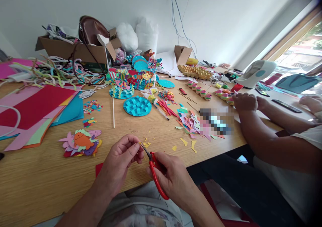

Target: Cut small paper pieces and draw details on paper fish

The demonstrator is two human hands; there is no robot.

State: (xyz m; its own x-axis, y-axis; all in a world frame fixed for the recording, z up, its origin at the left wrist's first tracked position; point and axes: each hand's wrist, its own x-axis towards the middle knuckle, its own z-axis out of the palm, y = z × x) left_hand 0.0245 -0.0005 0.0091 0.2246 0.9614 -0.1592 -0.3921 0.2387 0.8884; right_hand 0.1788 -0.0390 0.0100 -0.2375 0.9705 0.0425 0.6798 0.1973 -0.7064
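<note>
My right hand (169, 173) is closed round the red-handled scissors (153, 166), whose blade tips point up and left to the fingertips of my left hand. My left hand (123, 156) pinches something small, mostly hidden; a bit of yellow shows at the fingertips. Small yellow scraps (146, 144) lie on the table just beyond. Left of my hands sits a pile of paper fish cutouts (84, 139), an orange one on top. Part of a red sheet (99, 169) shows beside my left wrist.
Coloured paper sheets (40, 109) lie at the left. A blue woven disc (137, 106), a white stick (113, 112) and paper scraps (188, 119) are beyond my hands. Another person's hands (245, 102) work at the right. A cardboard box (70, 50) stands at the back.
</note>
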